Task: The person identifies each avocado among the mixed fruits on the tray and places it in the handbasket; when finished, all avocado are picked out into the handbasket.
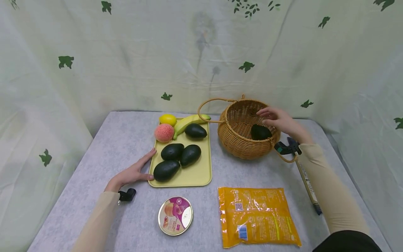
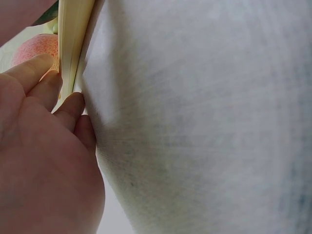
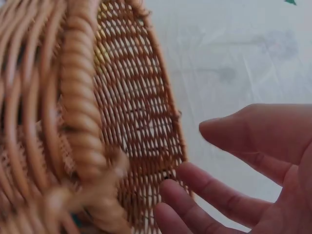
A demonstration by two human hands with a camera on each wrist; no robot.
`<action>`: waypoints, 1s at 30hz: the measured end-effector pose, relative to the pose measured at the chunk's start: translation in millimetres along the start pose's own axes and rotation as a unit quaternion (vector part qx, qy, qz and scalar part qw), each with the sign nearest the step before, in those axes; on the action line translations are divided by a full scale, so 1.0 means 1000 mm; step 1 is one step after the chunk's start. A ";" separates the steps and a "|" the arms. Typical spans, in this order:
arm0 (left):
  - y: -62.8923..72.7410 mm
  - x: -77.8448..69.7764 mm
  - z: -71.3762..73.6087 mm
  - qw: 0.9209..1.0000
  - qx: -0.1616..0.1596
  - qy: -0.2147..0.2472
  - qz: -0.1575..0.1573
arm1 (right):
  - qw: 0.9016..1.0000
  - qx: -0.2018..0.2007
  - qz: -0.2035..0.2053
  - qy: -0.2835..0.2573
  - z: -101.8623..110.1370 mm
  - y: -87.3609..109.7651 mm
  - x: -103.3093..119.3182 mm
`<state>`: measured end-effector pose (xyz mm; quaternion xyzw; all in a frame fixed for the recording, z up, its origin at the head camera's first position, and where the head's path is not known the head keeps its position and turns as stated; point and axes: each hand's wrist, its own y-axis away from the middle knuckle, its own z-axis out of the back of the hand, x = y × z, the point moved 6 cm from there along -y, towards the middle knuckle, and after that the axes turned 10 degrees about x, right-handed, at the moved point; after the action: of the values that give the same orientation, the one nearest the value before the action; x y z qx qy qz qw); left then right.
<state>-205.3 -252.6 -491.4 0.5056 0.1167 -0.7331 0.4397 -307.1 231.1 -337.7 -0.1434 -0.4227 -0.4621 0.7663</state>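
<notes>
My left hand (image 1: 133, 173) touches the left edge of a yellow tray (image 1: 198, 175), its fingers spread along the rim. On that tray lie several dark green avocados (image 1: 167, 170), a pink peach (image 1: 164, 133), a yellow lemon (image 1: 168, 119) and a banana (image 1: 189, 122). Over the opening of a wicker basket (image 1: 239, 148) hovers my right hand (image 1: 280, 120), holding nothing, fingers apart. One avocado (image 1: 260, 132) sits inside the basket below it. In the right wrist view, thumb and fingers are separated beside the basket's woven wall (image 3: 131, 107).
A round tin (image 1: 175, 216) with a pink and purple label stands in front of the tray. An orange packet (image 1: 258, 217) lies at the front right. Partly behind the right forearm is a long thin stick-like item (image 1: 306, 182). Curtains surround the table.
</notes>
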 end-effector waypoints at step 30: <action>0.000 0.001 0.001 1.000 0.000 -0.001 -0.008 | 0.946 0.113 0.188 -0.240 -0.121 -0.045 0.082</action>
<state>-206.4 -253.9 -492.2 0.5038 0.1203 -0.7370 0.4343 -264.2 85.7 -354.1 -0.2391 -0.6091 -0.2107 0.7263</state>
